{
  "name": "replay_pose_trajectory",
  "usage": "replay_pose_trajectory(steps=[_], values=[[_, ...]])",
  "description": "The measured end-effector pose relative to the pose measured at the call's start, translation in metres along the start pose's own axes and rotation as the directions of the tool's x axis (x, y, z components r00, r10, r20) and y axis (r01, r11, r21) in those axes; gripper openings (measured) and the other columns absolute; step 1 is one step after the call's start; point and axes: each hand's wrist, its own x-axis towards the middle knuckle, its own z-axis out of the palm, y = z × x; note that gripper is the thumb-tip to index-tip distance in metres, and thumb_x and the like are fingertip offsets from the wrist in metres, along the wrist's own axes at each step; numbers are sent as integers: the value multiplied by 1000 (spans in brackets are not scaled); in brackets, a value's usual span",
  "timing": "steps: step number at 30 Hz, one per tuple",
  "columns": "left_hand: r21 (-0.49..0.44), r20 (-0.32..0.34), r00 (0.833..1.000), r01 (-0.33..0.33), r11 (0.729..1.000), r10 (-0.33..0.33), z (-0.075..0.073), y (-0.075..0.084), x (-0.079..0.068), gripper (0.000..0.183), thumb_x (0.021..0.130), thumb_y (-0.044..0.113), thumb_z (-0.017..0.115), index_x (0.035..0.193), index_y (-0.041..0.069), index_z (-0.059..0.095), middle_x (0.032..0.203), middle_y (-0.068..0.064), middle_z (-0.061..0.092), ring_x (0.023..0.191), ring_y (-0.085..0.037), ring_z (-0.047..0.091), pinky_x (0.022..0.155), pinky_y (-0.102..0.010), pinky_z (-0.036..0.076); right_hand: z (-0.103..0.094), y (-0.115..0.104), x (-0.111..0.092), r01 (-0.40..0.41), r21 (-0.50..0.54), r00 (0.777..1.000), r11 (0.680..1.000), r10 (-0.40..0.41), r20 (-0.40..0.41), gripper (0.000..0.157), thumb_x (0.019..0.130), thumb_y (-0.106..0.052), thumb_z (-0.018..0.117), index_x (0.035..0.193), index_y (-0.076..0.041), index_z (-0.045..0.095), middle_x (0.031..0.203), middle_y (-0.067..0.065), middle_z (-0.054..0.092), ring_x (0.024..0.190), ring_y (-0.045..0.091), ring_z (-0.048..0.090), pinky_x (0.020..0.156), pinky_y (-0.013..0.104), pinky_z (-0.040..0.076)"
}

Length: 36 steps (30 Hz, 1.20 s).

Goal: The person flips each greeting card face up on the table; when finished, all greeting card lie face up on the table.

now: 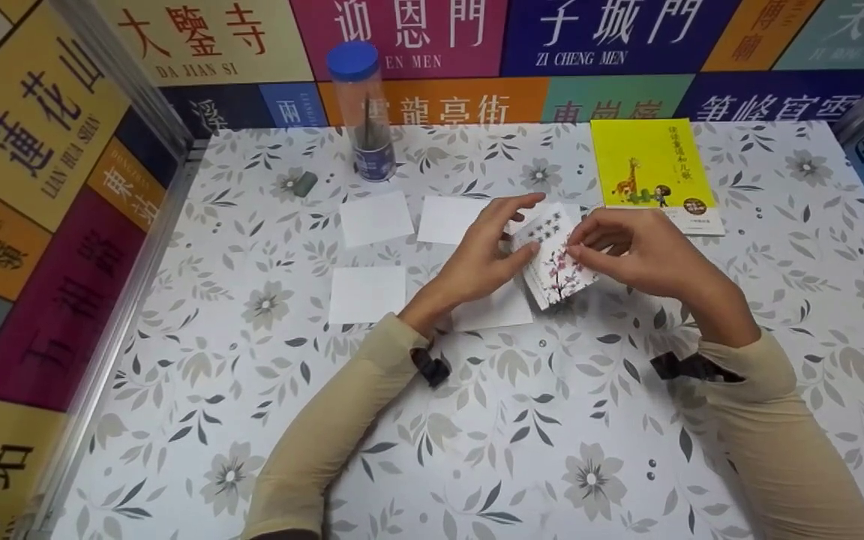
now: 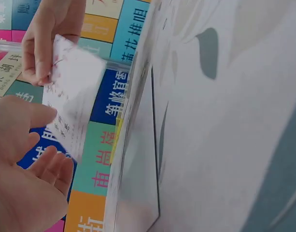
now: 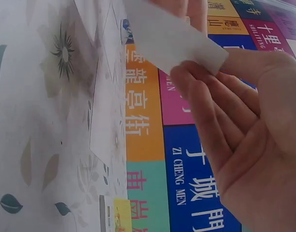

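Observation:
A white card (image 1: 563,274) printed with pink blossoms and dark characters is held tilted above the table. My right hand (image 1: 642,247) pinches its right edge between thumb and fingertips. In the right wrist view, the card's plain white back (image 3: 172,36) faces the camera. My left hand (image 1: 488,251) is at the card's left side, its thumb resting on the printed face and its index finger stretched past the top. In the left wrist view, the other fingers (image 2: 53,169) bend loosely by the card's lower end.
Several blank white sheets lie on the flowered tabletop, including one sheet (image 1: 376,217) at left and another (image 1: 368,295) nearer. Behind stand a clear tube (image 1: 364,112) with a blue lid and a small grey-green block (image 1: 304,184). A yellow booklet (image 1: 642,161) lies at back right.

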Motion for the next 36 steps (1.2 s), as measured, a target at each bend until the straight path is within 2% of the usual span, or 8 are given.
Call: replay_pose_trajectory(steps=[3, 7, 9, 13, 18, 23, 28, 36], values=[[-36, 7, 1000, 19, 999, -19, -3, -1, 0, 60, 105, 12, 69, 162, 19, 49, 140, -6, 69, 120, -13, 68, 99, -29, 58, -1, 4, 2, 20, -14, 999, 1000, -20, 41, 20, 104, -20, 75, 124, -22, 77, 105, -2, 81, 91, 13, 74, 81, 16, 57], [-112, 83, 996, 42, 993, -33, -2, -1, -1, 60, 103, 9, 73, 160, 18, 53, 118, -7, 77, 98, -12, 77, 90, -25, 63, -4, 16, 3, -35, -89, 999, 995, 38, 38, 41, 104, -15, 73, 144, -23, 68, 106, 3, 80, 91, 18, 72, 80, 21, 55], [-95, 139, 989, 58, 994, -44, 1, 1, -2, 58, 102, 10, 76, 157, 13, 57, 114, -8, 79, 95, -11, 78, 88, -23, 63, -5, 23, 3, -77, -125, 995, 989, 84, 55, 39, 103, -15, 75, 141, -20, 71, 106, 5, 79, 92, 19, 71, 81, 25, 55], [23, 218, 972, 86, 996, -89, 10, 5, -3, 50, 99, 9, 79, 147, 4, 65, 106, -7, 81, 91, -7, 76, 84, -18, 61, -4, 32, 2, -139, -179, 980, 974, 161, 116, 19, 101, -13, 77, 120, -12, 79, 107, 7, 79, 98, 23, 69, 88, 40, 56], [158, 193, 970, 119, 980, -149, 16, 10, -5, 44, 96, 6, 81, 138, 4, 69, 95, -4, 79, 82, -8, 72, 75, -15, 57, 2, 33, 4, -169, -199, 967, 965, 202, 157, 20, 96, -17, 84, 114, -11, 80, 109, 7, 80, 102, 26, 65, 93, 45, 52], [268, 165, 972, 119, 956, -168, 17, 8, -6, 42, 92, 6, 83, 133, 2, 73, 102, -9, 77, 92, -16, 72, 80, -18, 55, 7, 35, 5, -190, -246, 948, 950, 243, 206, 33, 89, -25, 91, 115, -8, 80, 107, 8, 78, 98, 27, 60, 89, 43, 45], [366, 221, 964, 60, 929, -150, 17, 7, -7, 50, 90, 15, 88, 137, 4, 73, 116, -11, 74, 106, -21, 68, 92, -26, 55, 10, 38, 5, -222, -266, 933, 938, 283, 220, 34, 88, -25, 92, 113, -7, 78, 109, 11, 76, 101, 29, 62, 96, 48, 48], [376, 279, 951, 22, 926, -135, 8, 5, -7, 54, 90, 20, 89, 140, 7, 72, 125, -10, 74, 116, -23, 67, 106, -32, 52, 11, 36, 4, -205, -268, 939, 941, 266, 217, 36, 91, -25, 90, 118, -8, 75, 114, 13, 74, 105, 30, 64, 97, 50, 50]])
